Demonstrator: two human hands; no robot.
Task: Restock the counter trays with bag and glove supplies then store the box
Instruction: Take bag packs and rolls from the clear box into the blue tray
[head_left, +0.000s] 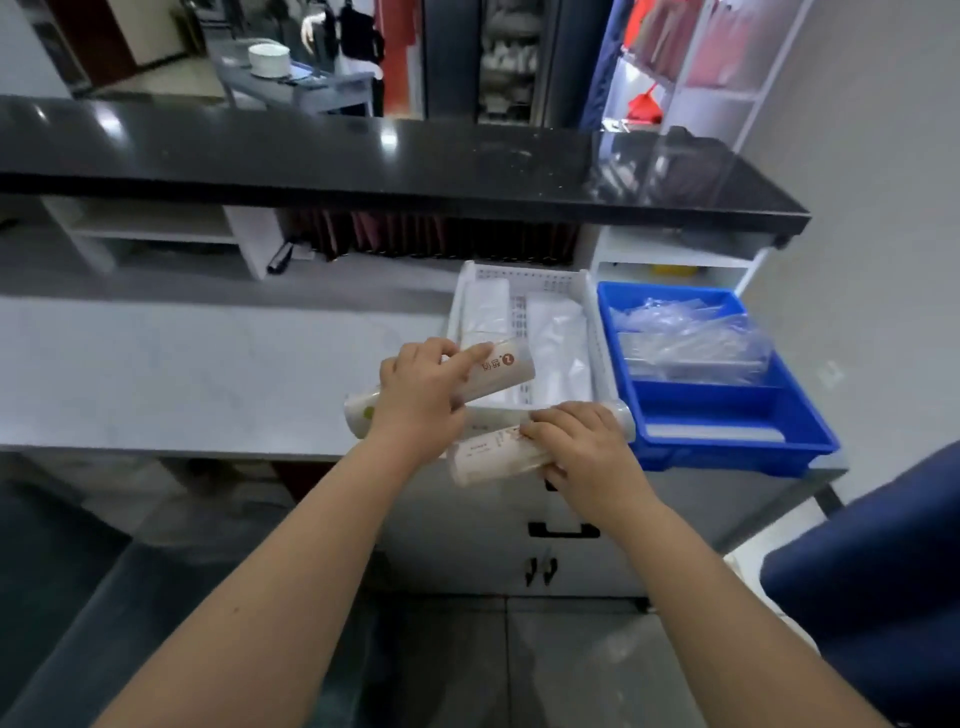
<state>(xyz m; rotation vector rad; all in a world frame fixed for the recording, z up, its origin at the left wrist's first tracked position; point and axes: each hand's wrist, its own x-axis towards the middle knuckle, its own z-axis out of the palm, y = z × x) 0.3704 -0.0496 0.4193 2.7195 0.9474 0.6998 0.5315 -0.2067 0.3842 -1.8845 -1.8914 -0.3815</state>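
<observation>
**A:** What do the hands hold now?

**B:** Each holds one roll. The left hand has its fingers curled around a roll of plastic bags, with the forefinger laid straight along it. The right hand grips a second roll from above, with the fingers closed over it.

**A:** And where are the rolls?

**B:** Both are in the air at the near end of the white perforated tray. The left one is a little higher, over the tray. The right one is across its front edge. Neither is laid down yet.

**A:** How far is the job, then?

**B:** I judge it is in the middle. The white tray holds flat white bags. The blue tray stands just beside it on the worktop. It has a heap of clear plastic packets in its far part; perhaps these are gloves, but I cannot tell. Its near part holds little. These two rolls remain to be placed, and the box is not in view.

**A:** How do the rolls look?

**B:** They are tight, pale cylinders, slightly translucent. The left one has a printed label with a red mark, and the right one has small print that I cannot read.
</observation>
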